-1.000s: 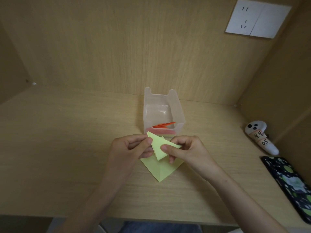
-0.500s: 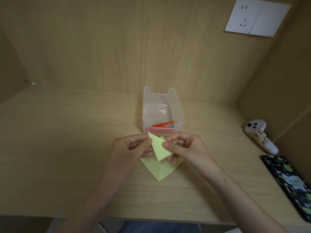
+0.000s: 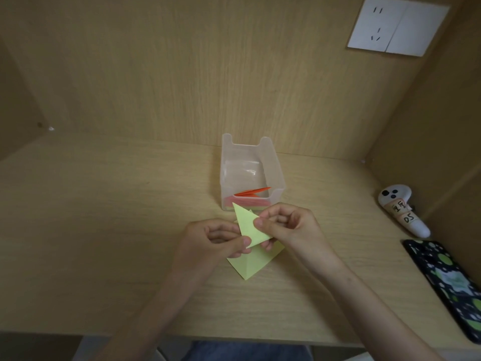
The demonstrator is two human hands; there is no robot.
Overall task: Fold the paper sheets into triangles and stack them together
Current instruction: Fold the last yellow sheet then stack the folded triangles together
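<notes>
**A:** What is going on at the middle of the pale wooden desk (image 3: 99, 230)?

**B:** Both hands are pinching a small yellow-green folded paper triangle (image 3: 248, 225), lifted just above the desk. The left hand (image 3: 216, 238) is gripping its lower corner between thumb and fingers. The right hand (image 3: 289, 225) is nipping its right corner, fingers curled.

**A:** And underneath?

**B:** A larger yellow-green folded paper sheet (image 3: 251, 265) is lying flat on the desk, partly hidden by both hands, its point aiming at the near edge.

**A:** What is crowding them?

**B:** A clear plastic open-topped box (image 3: 277, 175) is standing just behind the hands, holding an orange folded paper piece (image 3: 251, 192) over what may be a pink stack. On the right, a white handheld controller with paper labels (image 3: 402, 212) and a black phone with green spots (image 3: 447, 277) are lying near the side panel, well apart from the hands.

**A:** Room to move?

**B:** Bare wood is stretching left of the hands to the side panel. The near edge is running just below the forearms.
</notes>
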